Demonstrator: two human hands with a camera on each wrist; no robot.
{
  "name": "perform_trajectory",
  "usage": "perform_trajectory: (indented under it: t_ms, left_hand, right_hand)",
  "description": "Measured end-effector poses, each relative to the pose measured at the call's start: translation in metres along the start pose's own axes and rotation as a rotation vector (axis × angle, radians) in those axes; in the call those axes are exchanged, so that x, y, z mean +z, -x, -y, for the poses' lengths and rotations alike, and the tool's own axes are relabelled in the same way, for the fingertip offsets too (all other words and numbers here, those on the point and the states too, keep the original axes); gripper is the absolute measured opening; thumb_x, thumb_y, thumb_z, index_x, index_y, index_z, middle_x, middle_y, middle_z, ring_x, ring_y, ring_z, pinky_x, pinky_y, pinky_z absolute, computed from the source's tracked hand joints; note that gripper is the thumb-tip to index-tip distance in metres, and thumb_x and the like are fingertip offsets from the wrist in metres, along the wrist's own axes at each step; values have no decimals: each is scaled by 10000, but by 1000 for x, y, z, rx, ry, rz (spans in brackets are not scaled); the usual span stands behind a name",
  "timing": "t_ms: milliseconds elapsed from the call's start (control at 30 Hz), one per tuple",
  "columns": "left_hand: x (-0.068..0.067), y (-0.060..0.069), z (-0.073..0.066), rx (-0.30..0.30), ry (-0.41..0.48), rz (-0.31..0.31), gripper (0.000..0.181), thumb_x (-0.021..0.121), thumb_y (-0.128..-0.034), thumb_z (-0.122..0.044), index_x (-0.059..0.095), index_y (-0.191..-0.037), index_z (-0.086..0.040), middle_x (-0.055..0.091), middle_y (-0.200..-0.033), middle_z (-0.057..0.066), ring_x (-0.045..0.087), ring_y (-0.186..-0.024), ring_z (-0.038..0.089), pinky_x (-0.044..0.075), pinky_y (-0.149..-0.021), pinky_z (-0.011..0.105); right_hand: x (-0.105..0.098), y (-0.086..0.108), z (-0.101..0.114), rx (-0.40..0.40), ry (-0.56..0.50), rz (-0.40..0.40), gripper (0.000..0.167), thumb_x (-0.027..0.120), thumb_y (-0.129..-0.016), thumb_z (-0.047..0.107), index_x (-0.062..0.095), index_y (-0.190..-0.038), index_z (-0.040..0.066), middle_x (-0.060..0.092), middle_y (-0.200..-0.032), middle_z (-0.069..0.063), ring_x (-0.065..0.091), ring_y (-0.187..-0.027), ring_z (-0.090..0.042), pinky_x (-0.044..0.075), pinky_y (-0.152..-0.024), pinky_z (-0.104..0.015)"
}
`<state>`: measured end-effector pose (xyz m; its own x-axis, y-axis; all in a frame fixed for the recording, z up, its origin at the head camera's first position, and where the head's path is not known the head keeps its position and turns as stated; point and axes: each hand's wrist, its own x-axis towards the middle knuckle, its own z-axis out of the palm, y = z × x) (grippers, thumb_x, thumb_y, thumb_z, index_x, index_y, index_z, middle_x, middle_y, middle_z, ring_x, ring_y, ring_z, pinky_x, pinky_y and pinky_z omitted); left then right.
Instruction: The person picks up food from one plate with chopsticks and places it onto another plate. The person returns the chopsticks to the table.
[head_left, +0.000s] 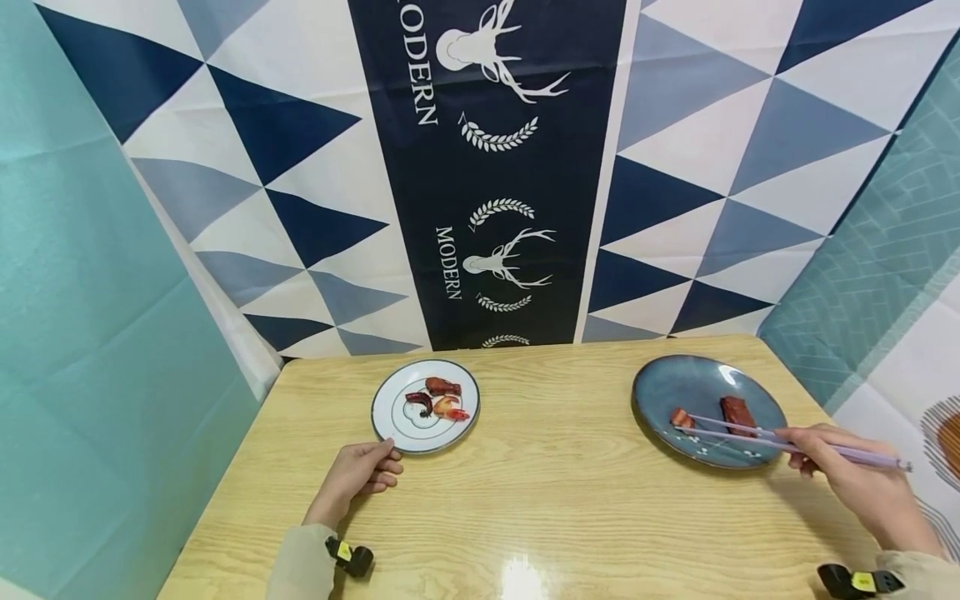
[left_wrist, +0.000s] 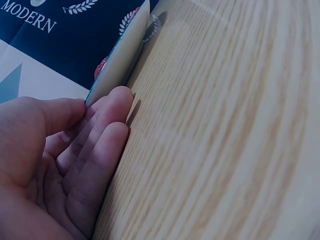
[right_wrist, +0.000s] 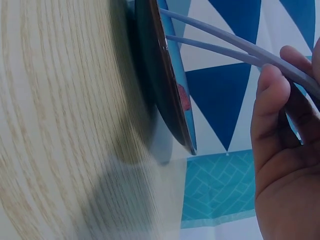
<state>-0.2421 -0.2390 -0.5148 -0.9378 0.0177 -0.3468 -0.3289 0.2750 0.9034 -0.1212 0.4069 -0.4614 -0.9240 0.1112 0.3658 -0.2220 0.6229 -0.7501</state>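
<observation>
My left hand (head_left: 360,473) pinches the near-left rim of a white plate (head_left: 397,427) between thumb and fingers. On that plate lie a reddish-brown meat piece (head_left: 442,386), a dark curled piece (head_left: 421,403) and a shrimp-like piece (head_left: 451,409). At the right, my right hand (head_left: 855,471) holds a pair of lilac chopsticks (head_left: 817,447). Their tips are at a small reddish piece of food (head_left: 682,419) on the left part of a blue-grey plate (head_left: 663,392). A larger dark red meat slab (head_left: 738,415) lies behind the chopsticks on the same plate.
Both plates stand on a light wood-grain table (head_left: 555,483). A patterned cloth (head_left: 517,175) with triangles and deer heads hangs behind the table's far edge. Teal sheeting (head_left: 112,358) borders the left side. Each wrist carries a small black camera (head_left: 351,557).
</observation>
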Motion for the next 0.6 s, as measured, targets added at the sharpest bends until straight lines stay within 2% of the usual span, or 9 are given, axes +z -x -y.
perform_trajectory:
  t_ms: [300, 600]
  left_hand:
    - [0, 0, -1, 12, -12, -10, 410, 605, -1043, -397, 763, -1007, -21, 751, -807, 30, 709, -639, 94, 595, -586, 237]
    - [0, 1, 0, 10, -3, -4, 407, 607, -1042, -396, 764, -1017, -21, 753, -809, 32, 710, -640, 94, 591, -581, 230]
  right_hand:
    - [0, -1, 2, 29, 6, -34, 291, 515, -1088, 120, 723, -1035, -77, 719, -762, 86, 631, -658, -58, 485, -572, -187]
    - [-3, -2, 5, 39, -35, -52, 294, 487, -1099, 144, 727, -1039, -14, 721, -784, 107, 647, -661, -51, 515, -578, -171]
